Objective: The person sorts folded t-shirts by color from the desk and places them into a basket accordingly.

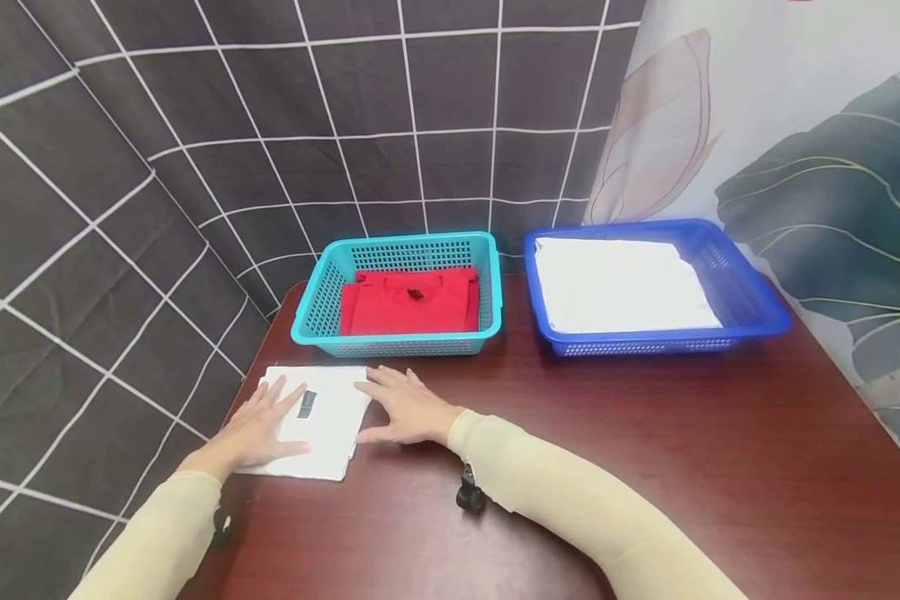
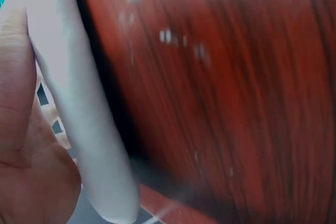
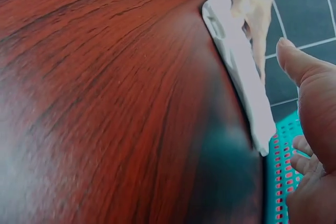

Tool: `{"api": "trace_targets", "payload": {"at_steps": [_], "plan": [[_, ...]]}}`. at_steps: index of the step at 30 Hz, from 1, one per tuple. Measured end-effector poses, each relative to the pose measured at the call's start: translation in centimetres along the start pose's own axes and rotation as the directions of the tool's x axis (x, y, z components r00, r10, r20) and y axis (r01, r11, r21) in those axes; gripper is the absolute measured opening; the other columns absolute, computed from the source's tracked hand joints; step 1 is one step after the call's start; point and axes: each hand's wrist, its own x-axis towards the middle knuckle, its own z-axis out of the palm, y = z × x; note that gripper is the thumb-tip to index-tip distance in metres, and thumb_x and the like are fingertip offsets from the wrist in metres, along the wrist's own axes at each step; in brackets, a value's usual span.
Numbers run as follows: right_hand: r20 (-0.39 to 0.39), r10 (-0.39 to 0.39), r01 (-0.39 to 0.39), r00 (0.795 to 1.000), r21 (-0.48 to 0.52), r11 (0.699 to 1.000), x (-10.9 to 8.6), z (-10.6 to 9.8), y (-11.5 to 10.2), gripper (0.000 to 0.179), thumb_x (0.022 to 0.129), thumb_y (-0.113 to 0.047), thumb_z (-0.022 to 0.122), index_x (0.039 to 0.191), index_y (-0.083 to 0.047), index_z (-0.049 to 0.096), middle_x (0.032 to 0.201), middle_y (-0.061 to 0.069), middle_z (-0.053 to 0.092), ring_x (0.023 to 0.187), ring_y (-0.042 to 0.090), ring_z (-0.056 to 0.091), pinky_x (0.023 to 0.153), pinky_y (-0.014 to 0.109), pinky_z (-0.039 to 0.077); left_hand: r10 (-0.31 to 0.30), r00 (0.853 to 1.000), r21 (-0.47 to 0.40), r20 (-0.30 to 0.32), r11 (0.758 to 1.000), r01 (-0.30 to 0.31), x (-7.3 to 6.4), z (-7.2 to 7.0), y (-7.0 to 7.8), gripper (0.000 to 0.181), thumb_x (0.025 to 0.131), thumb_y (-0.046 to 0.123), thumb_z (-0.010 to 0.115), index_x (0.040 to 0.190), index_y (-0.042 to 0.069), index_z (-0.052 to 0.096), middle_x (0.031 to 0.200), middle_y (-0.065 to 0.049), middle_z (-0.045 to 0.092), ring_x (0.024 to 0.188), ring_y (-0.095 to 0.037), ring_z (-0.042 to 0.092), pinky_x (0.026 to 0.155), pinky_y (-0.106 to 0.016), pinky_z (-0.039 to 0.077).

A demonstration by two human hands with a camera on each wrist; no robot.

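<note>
A folded white garment [image 1: 333,433] with a small dark label lies flat near the table's left edge; its thick folded side [image 2: 84,108] shows in the left wrist view. My left hand [image 1: 258,427] rests on its left part with fingers spread and straight. At the garment's right edge is my right hand [image 1: 405,407], its fingers extended and the fingertips reaching the upper right corner. In the right wrist view the right hand [image 3: 315,108] is beside the layered edge of the garment [image 3: 239,69], thumb apart from it.
Behind the garment stands a turquoise basket [image 1: 397,343] holding folded red clothing [image 1: 412,308]. To its right, a blue basket [image 1: 742,292] contains folded white fabric [image 1: 618,283]. Both sit at the back of the brown wooden table [image 1: 607,417], before a grid-patterned dark curtain [image 1: 367,100].
</note>
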Motion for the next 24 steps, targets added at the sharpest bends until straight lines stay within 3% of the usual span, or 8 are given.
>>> {"api": "trace_targets", "payload": {"at_steps": [7, 13, 24], "plan": [[0.029, 0.023, -0.02, 0.999, -0.094, 0.995, 0.9, 1.3, -0.9, 0.083, 0.083, -0.067, 0.057, 0.152, -0.029, 0.03, 0.159, 0.003, 0.018, 0.147, 0.024, 0.01, 0.113, 0.058, 0.013, 0.008, 1.0, -0.016, -0.014, 1.0, -0.009, 0.0, 0.8, 1.9, 0.107, 0.073, 0.078, 0.058, 0.154, 0.017, 0.024, 0.157, -0.023, 0.01, 0.14, -0.051, 0.003, 0.102, -0.073, 0.015], [0.084, 0.057, -0.041, 0.995, -0.186, 0.982, 0.6, 2.4, -1.2, 0.083, 0.084, -0.07, 0.052, 0.152, -0.032, 0.027, 0.16, 0.004, 0.016, 0.147, 0.028, 0.008, 0.111, 0.062, 0.014, 0.01, 0.999, -0.037, -0.043, 0.999, -0.011, 0.2, 2.0, 3.8, 0.104, 0.074, 0.076, 0.058, 0.154, 0.02, 0.024, 0.158, -0.021, 0.008, 0.141, -0.05, 0.001, 0.102, -0.074, 0.014], [0.105, 0.099, -0.085, 0.99, -0.129, 0.988, -2.0, 1.8, 1.1, 0.083, 0.082, -0.071, 0.053, 0.152, -0.035, 0.026, 0.161, -0.001, 0.012, 0.147, 0.025, 0.003, 0.109, 0.066, 0.008, -0.025, 0.999, -0.049, -0.048, 0.999, 0.023, 1.0, 2.6, 7.8, 0.104, 0.074, 0.076, 0.057, 0.154, 0.019, 0.023, 0.158, -0.021, 0.006, 0.141, -0.051, -0.001, 0.103, -0.074, 0.011]]}}
